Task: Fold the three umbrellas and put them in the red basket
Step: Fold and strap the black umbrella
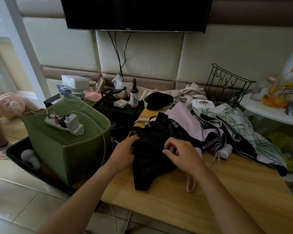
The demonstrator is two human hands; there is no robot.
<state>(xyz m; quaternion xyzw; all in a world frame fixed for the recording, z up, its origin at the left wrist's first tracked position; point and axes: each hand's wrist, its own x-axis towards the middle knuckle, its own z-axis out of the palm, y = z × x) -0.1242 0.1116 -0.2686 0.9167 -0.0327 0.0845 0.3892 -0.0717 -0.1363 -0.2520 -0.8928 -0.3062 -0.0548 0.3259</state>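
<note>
A collapsed black umbrella (150, 159) lies bunched on the wooden table (210, 200) in front of me. My left hand (123, 153) grips its left edge near the rib tips. My right hand (179, 153) pinches a fold of its black fabric on top. Behind it lies a pale pink umbrella (191, 122) with a white handle (226, 150) and a pink wrist strap (190, 183). To the right sprawls a white umbrella with a green leaf print (235, 124). No red basket is in view.
A green fabric box (64, 142) with a power strip (64, 124) on top stands left of the table. A spray bottle (134, 96), a black wire rack (227, 85), towels and a wipes pack (202, 103) crowd the back. A white side table (269, 110) stands at right.
</note>
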